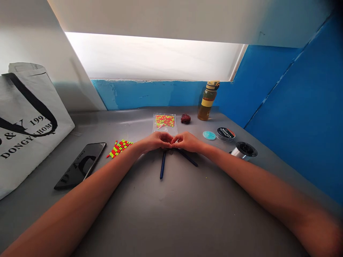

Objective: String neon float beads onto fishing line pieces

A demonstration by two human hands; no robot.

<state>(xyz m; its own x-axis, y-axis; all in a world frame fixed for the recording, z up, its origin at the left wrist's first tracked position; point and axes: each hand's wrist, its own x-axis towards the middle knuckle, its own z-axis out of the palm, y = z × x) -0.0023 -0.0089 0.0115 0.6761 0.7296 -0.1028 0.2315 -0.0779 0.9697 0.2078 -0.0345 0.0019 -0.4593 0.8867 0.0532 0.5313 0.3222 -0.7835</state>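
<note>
My left hand [158, 140] and my right hand [188, 142] meet above the middle of the table, both with fingers pinched together. Their fingertips touch or nearly touch, and whatever they hold is too small to make out. Under them lies a tool with two spread dark blue handles [162, 166]; its head is hidden by my hands, so its kind does not show. A tiny wire-like piece [170, 152] sits between the handles. Just behind my hands is a clear zip bag [164, 121] of red and yellow bead-like pieces. More such pieces [119, 148] lie in rows beside my left forearm.
A black phone [80, 166] and a white tote bag [32, 117] are at left. Toward the back stand a dark red bundle of cord [185, 119] and a bottle [207, 101]. Rightward are a light blue disc [209, 135], a round labelled case [225, 134] and a line spool [245, 150].
</note>
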